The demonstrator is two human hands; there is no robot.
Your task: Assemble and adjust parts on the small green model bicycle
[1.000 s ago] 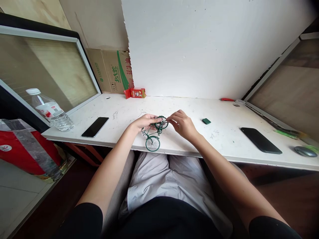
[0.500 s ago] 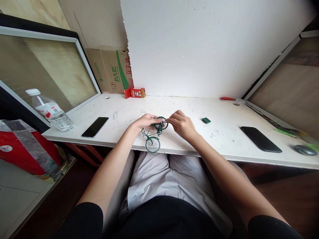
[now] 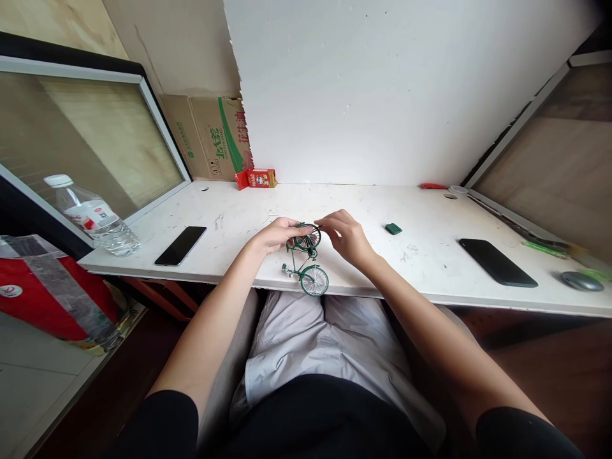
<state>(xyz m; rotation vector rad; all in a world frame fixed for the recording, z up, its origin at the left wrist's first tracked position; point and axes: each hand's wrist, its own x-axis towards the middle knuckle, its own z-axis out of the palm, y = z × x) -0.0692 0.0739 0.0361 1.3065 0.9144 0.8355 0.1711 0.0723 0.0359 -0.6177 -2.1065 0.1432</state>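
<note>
A person seated at a scuffed white counter [image 3: 430, 268] is gripping a small green metal model bicycle [image 3: 306, 258] with spoked wheels near the front edge. The left hand [image 3: 275, 234] is holding its upper wheel, while the right hand [image 3: 348, 239] fingers are pinching that wheel's other side. A clear plastic water bottle [image 3: 90, 217] is lying at far left.

Both forearms bare, reaching forward from the lap and converging at mid-view, elbows wide, wrists low. Left hand [image 3: 273, 233] lies palm-down, fingers curled inward toward the right, thumb and fingertips pinched together. Right hand [image 3: 348, 238] faces it close by, knuckles up, wrist slightly cocked, fingers bent with the index and thumb drawn to a fine pinch at their tips.
</note>
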